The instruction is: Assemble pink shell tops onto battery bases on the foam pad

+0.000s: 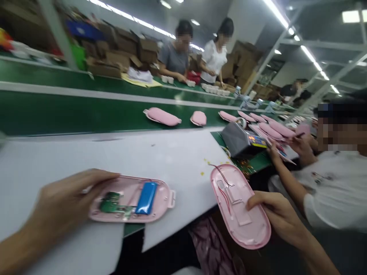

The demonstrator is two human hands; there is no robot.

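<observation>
Two open pink shells: left shell (130, 200) flat on counter with blue battery (146, 197) and green board (111, 202); right shell (241, 208) tilted off the edge, red wires (222, 177) inside.

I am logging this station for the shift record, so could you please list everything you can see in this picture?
shell half with board: 1, pink, holds a green circuit board and blue battery, on the white worktop, in the left hand
shell half with wires: 1, pink, red wires inside, at the worktop's edge, in the right hand
worktop: 1, white, in front
conveyor belt: 1, green, behind the worktop
closed pink cases: several, pink, on the belt and farther right
grey device: 1, grey, right of the worktop
cardboard boxes: many, brown, beyond the belt
co-workers: at least four, one close right, others beyond the belt
left hand: 1, own
right hand: 1, own
</observation>
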